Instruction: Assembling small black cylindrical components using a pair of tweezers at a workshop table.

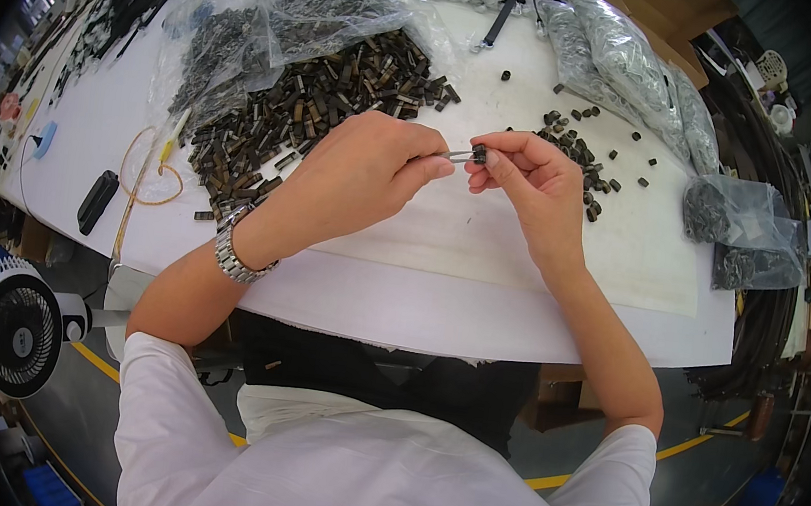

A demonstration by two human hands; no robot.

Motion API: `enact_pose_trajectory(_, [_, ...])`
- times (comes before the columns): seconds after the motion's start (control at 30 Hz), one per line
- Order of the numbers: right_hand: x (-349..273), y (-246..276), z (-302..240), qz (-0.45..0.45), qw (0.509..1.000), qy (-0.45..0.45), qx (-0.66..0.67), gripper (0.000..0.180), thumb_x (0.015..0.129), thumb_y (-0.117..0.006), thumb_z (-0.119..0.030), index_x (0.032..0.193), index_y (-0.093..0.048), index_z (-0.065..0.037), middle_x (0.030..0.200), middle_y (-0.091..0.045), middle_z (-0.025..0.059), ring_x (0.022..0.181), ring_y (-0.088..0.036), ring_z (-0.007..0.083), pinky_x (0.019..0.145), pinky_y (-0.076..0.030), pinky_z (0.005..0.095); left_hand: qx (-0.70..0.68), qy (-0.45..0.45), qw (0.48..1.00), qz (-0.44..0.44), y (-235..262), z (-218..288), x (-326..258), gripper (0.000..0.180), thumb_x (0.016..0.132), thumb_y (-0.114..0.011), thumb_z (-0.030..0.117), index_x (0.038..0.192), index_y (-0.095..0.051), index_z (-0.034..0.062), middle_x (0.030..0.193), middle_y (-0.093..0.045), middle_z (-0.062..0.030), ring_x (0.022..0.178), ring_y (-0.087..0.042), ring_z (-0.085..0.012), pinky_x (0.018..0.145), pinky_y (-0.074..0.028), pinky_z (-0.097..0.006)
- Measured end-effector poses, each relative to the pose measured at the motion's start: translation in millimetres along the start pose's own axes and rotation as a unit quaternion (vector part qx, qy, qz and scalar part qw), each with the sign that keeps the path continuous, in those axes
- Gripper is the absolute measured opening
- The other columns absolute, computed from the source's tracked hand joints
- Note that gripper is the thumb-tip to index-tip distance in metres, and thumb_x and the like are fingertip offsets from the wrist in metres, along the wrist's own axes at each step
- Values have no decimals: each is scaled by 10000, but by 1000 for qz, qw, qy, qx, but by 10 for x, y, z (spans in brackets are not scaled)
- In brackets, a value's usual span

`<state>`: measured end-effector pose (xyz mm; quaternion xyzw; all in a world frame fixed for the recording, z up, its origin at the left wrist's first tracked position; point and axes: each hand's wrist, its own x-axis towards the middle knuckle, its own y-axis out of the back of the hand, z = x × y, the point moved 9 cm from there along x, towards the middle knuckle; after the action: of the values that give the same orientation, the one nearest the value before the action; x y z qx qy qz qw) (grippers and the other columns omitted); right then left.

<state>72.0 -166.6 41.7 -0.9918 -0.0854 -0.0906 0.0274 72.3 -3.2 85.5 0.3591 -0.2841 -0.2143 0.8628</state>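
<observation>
My left hand [365,172], with a metal-link watch on its wrist, grips slim metal tweezers [457,156] over the middle of the table. The tweezers' tips meet a small dark block [479,154] pinched between the thumb and fingers of my right hand [543,186]. Whether the tips go into the block or only touch it is too small to tell. Beyond my left hand spreads a large heap of small dark brown and black pieces [344,88]. Just past my right hand lies a looser scatter of similar short pieces [575,144].
A clear plastic bag [253,10] covers part of the large heap. Filled clear bags [614,53] and a cardboard box [673,14] stand at the back right. A black oblong object [97,202] lies left, near a cord. A fan [19,326] stands beside the table.
</observation>
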Motion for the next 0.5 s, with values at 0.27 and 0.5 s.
enact_pose_trajectory(0.27, [-18,-30,-15,2,1000,-2,-5,173,1040,-625,-12,1166,-704,74,977,-765,130,867,-735,152,800,-601,285,-7,-8,1000,2,-12,-3,-11,192,984,-660,157,926,-735,-10,608,-596,-108,535,-588,-234,564,-455,-362])
enact_pose_trajectory(0.5, [-34,-100,16,-18,1000,-3,-8,166,1041,-618,-8,1160,-701,72,965,-762,117,860,-723,142,800,-596,282,-26,7,1000,-11,-49,-47,10,208,995,-649,166,908,-734,-2,595,-592,-80,528,-572,-187,551,-442,-341])
